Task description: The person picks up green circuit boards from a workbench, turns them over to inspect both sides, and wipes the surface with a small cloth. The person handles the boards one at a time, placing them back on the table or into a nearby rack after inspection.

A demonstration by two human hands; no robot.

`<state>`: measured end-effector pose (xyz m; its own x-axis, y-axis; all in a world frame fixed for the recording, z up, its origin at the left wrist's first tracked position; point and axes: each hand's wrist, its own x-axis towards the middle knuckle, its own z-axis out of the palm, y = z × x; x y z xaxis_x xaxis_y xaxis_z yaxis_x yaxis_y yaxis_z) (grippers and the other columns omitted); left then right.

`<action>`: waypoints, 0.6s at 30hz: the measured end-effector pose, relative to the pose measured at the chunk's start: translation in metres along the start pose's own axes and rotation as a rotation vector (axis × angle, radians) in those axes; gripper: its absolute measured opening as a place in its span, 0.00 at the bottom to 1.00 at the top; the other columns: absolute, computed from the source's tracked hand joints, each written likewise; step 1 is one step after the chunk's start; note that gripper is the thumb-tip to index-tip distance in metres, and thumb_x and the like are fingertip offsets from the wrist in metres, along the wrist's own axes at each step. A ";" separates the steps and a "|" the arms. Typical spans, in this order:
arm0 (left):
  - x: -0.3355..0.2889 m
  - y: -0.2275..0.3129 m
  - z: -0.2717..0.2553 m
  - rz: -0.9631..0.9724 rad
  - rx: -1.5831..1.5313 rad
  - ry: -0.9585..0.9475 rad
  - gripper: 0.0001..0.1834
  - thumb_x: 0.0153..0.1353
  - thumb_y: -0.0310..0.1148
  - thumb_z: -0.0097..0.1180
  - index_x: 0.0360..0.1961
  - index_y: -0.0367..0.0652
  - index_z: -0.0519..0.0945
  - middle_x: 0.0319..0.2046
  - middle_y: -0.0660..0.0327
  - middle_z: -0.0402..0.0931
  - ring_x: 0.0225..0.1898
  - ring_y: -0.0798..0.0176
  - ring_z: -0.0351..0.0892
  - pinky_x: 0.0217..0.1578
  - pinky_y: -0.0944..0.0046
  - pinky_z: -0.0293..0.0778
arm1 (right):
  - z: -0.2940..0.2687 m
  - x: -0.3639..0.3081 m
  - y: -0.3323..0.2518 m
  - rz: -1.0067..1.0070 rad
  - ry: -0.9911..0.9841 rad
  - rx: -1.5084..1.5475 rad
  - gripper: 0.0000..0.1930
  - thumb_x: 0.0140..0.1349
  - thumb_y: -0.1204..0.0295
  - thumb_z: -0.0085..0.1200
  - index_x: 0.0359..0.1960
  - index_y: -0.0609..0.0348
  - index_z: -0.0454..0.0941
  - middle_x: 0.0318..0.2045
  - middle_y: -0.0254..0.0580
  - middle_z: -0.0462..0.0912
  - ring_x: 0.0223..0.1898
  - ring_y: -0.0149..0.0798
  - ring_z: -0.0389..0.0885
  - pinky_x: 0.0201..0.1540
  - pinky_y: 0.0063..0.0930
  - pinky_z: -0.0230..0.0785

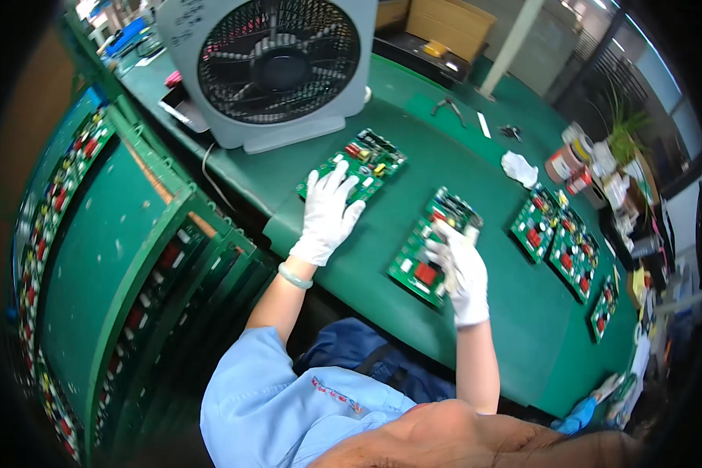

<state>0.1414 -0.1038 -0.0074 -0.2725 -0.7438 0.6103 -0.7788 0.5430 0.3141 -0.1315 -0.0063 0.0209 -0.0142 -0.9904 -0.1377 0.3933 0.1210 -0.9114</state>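
Observation:
My left hand [329, 212], in a white glove, rests its spread fingers on the near side of a green circuit board [374, 165] covered with small parts. That board lies flat on the green table in front of the fan. My right hand [462, 269], also gloved, is over the right side of a second circuit board [415, 253]. Its thumb and fingers are bent together above the board's middle, among red, white and black components. Whatever sits between those fingertips is hidden. A pale green bangle [295, 277] circles my left wrist.
A grey box fan [282, 66] stands at the back left. More circuit boards [573, 253] lie to the right, near a crumpled white glove [519, 169] and jars [563, 164]. Pliers [449, 111] lie at the back. Green racks [144, 269] holding boards line the left side.

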 end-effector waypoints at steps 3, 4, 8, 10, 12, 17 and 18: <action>0.006 0.000 0.011 0.039 -0.064 -0.003 0.23 0.67 0.43 0.50 0.57 0.40 0.75 0.67 0.46 0.63 0.67 0.45 0.62 0.68 0.37 0.48 | 0.019 0.034 0.000 0.005 -0.044 -0.028 0.26 0.73 0.58 0.48 0.63 0.67 0.69 0.60 0.47 0.73 0.52 0.43 0.79 0.55 0.36 0.75; 0.008 0.000 0.012 0.055 -0.082 0.018 0.23 0.67 0.44 0.50 0.56 0.40 0.75 0.66 0.46 0.63 0.66 0.44 0.63 0.68 0.36 0.48 | 0.026 0.045 0.000 0.017 -0.049 -0.043 0.27 0.72 0.57 0.49 0.63 0.66 0.69 0.60 0.47 0.73 0.52 0.43 0.79 0.55 0.36 0.75; 0.003 -0.008 0.012 0.071 -0.187 0.067 0.24 0.70 0.48 0.46 0.57 0.41 0.76 0.65 0.45 0.65 0.68 0.44 0.62 0.69 0.37 0.47 | 0.057 0.078 0.011 0.076 -0.143 0.020 0.26 0.71 0.58 0.51 0.62 0.65 0.71 0.58 0.45 0.76 0.47 0.38 0.81 0.49 0.32 0.77; 0.000 -0.012 0.010 0.088 -0.255 0.087 0.26 0.72 0.51 0.43 0.58 0.41 0.76 0.65 0.46 0.66 0.68 0.45 0.61 0.69 0.38 0.45 | 0.071 0.086 0.014 0.110 -0.176 0.025 0.25 0.71 0.60 0.50 0.63 0.64 0.70 0.59 0.45 0.74 0.46 0.38 0.81 0.47 0.30 0.78; -0.001 -0.016 0.012 0.099 -0.260 0.071 0.26 0.72 0.50 0.44 0.59 0.41 0.76 0.65 0.46 0.66 0.69 0.45 0.61 0.70 0.39 0.45 | 0.068 0.086 0.015 0.111 -0.200 0.043 0.24 0.72 0.62 0.48 0.63 0.64 0.70 0.60 0.45 0.73 0.46 0.38 0.82 0.47 0.29 0.78; 0.004 -0.006 0.003 0.113 -0.200 0.044 0.25 0.68 0.46 0.52 0.58 0.40 0.75 0.66 0.45 0.65 0.68 0.41 0.60 0.69 0.36 0.45 | 0.034 0.057 0.004 -0.018 -0.168 -0.040 0.23 0.73 0.64 0.46 0.64 0.64 0.69 0.64 0.48 0.71 0.43 0.39 0.84 0.43 0.28 0.80; 0.003 -0.001 0.003 0.129 -0.167 0.063 0.25 0.66 0.46 0.54 0.57 0.40 0.76 0.66 0.44 0.65 0.68 0.39 0.60 0.69 0.35 0.44 | 0.008 0.053 0.003 -0.039 -0.106 -0.154 0.23 0.73 0.64 0.45 0.64 0.64 0.69 0.63 0.48 0.72 0.41 0.38 0.85 0.41 0.28 0.80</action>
<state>0.1395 -0.1077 -0.0076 -0.3239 -0.6405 0.6963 -0.6335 0.6935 0.3432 -0.1237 -0.0587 0.0138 0.0739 -0.9950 -0.0668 0.2488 0.0832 -0.9650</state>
